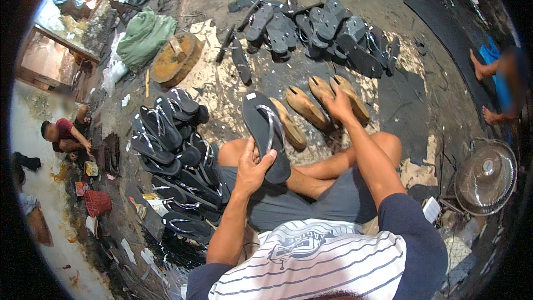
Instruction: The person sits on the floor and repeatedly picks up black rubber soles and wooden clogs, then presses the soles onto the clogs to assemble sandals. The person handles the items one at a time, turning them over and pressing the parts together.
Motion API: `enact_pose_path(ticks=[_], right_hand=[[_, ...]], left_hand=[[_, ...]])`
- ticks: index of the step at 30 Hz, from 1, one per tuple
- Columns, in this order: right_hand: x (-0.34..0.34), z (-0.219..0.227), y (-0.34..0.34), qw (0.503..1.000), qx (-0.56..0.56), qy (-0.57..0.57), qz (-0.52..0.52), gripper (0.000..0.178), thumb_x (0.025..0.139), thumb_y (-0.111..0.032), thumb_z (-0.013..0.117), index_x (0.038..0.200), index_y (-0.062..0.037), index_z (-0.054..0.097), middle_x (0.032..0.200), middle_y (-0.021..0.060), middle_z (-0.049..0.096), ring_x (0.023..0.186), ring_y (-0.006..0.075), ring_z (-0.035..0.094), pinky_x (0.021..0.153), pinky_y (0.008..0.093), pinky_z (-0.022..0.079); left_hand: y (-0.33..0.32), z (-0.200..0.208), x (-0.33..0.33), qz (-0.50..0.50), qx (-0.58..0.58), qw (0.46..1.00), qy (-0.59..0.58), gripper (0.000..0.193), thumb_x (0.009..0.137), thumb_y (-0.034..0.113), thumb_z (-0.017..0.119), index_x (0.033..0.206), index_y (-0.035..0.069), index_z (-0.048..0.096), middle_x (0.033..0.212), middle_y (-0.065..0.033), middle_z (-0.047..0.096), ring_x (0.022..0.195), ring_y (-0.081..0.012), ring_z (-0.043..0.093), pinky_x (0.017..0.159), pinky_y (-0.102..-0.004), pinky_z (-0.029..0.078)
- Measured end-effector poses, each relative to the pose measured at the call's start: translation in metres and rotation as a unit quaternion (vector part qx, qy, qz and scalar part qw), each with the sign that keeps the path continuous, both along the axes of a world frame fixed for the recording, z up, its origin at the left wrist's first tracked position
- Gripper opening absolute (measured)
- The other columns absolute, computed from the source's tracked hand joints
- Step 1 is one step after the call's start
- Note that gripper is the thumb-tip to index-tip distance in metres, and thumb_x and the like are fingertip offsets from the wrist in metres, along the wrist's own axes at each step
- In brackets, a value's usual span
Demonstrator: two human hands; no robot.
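Observation:
My left hand is closed round the heel end of a black flip-flop with a shiny silver strap, its sole tilted up towards me. In front of my crossed legs, several wooden shoe lasts stand side by side, each with a slot near its toe. My right hand reaches down to the two on the right, its fingers gripping one wooden shoe last; its fingertips are partly hidden. Beside it stands the rightmost last. Another last lies to the left, and one more is partly behind the held flip-flop.
Strapped black flip-flops are piled at my left. Farther ahead lies a heap of black soles. A round wooden block and green sack stand front left. A fan is at my right. Other people sit at both sides.

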State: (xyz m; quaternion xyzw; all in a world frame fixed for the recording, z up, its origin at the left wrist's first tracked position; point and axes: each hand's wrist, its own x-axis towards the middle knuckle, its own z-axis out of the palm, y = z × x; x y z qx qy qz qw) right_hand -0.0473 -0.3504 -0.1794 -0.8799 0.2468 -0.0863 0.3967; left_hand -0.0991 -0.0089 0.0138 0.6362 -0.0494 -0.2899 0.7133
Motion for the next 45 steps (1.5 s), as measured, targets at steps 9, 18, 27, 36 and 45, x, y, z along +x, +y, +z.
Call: enact_pose_path(ticks=[9,18,27,36,45], right_hand=[[-0.027,0.061,0.026,0.845,0.531,-0.062,-0.006,0.057,0.091,-0.017,0.058,0.143,-0.0015,0.042,0.117,0.0154,0.062,0.103,0.0256,0.066,0.085,0.0388,0.057],[-0.149,0.215,0.153,0.871,0.440,-0.082,0.203,0.076,0.084,-0.022,0.076,0.142,0.0093,0.039,0.132,0.0173,0.057,0.120,0.0223,0.057,0.103,0.0342,0.045],[-0.140,0.242,0.187,0.936,0.165,-0.252,0.183,0.073,0.082,-0.017,0.076,0.144,0.0030,0.043,0.129,0.0229,0.057,0.120,0.0367,0.056,0.102,0.0429,0.044],[-0.164,0.228,0.209,0.891,0.159,-0.393,0.161,0.067,0.078,-0.011,0.081,0.135,0.0011,0.048,0.135,0.0215,0.053,0.123,0.0356,0.051,0.105,0.0444,0.040],[-0.141,0.221,0.192,0.918,-0.005,-0.315,0.242,0.078,0.075,-0.024,0.086,0.141,-0.0092,0.046,0.145,0.0222,0.040,0.127,0.0390,0.042,0.104,0.0477,0.034]], left_hand=[[0.032,-0.019,0.036,0.109,0.132,0.970,-0.172,0.049,0.100,0.015,0.051,0.142,-0.009,0.042,0.112,-0.0087,0.065,0.095,-0.0100,0.058,0.084,-0.0242,0.048],[0.027,-0.029,0.067,0.183,0.210,0.879,-0.387,0.048,0.097,0.019,0.041,0.133,-0.011,0.049,0.104,-0.0304,0.066,0.085,-0.0411,0.067,0.080,-0.0412,0.052],[0.043,0.000,0.024,0.100,0.033,0.945,-0.309,0.074,0.098,0.052,0.037,0.142,-0.006,0.044,0.134,-0.0187,0.056,0.123,-0.0290,0.054,0.104,-0.0415,0.040],[-0.017,0.087,0.060,0.126,-0.428,0.890,-0.097,0.056,0.106,0.053,0.029,0.136,0.008,0.047,0.121,-0.0113,0.060,0.117,-0.0299,0.057,0.103,-0.0585,0.045],[-0.009,0.045,-0.013,0.162,-0.022,0.959,-0.232,0.093,0.089,0.045,0.067,0.154,0.015,0.007,0.143,-0.0150,0.039,0.126,-0.0276,0.047,0.106,-0.0433,0.042]])
